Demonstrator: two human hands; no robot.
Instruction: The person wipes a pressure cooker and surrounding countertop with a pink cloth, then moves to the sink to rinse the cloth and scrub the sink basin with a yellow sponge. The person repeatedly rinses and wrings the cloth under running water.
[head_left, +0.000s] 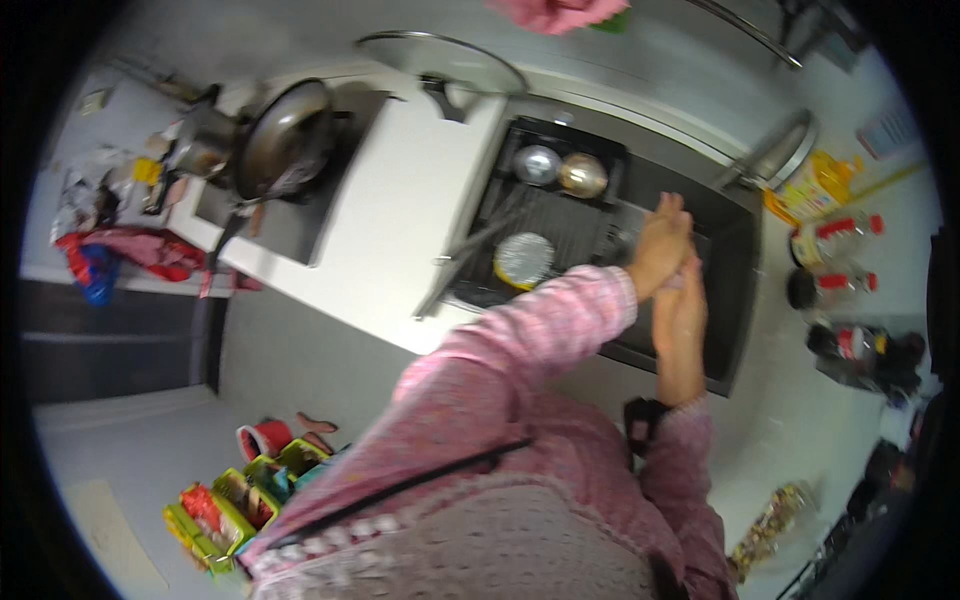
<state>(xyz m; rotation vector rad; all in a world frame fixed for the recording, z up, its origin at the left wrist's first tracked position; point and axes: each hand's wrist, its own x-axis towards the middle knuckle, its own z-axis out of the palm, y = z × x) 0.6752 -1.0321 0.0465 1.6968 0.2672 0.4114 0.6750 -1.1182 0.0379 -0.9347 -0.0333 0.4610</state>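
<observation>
My left hand (661, 244) and my right hand (679, 307) are pressed together, palm towards palm, over the dark sink (726, 300). Their fingers stretch out straight towards the back of the basin. No object shows in either hand, though the space between the palms is hidden. A black band (643, 426) circles my right wrist, and the pink sleeves end short of both hands. Left of the hands, a ribbed dark rack (562, 221) lies across the sink. On it rests a round silvery item (525, 257) with a yellow edge.
A silver bowl (537, 165) and a gold-toned bowl (583, 176) sit in a black tray behind the rack. A glass lid (450, 66) leans on the wall. Left, a wok (285, 139) stands on the hob. Several bottles (836, 244) line the right counter; green bins (217, 525) stand lower left.
</observation>
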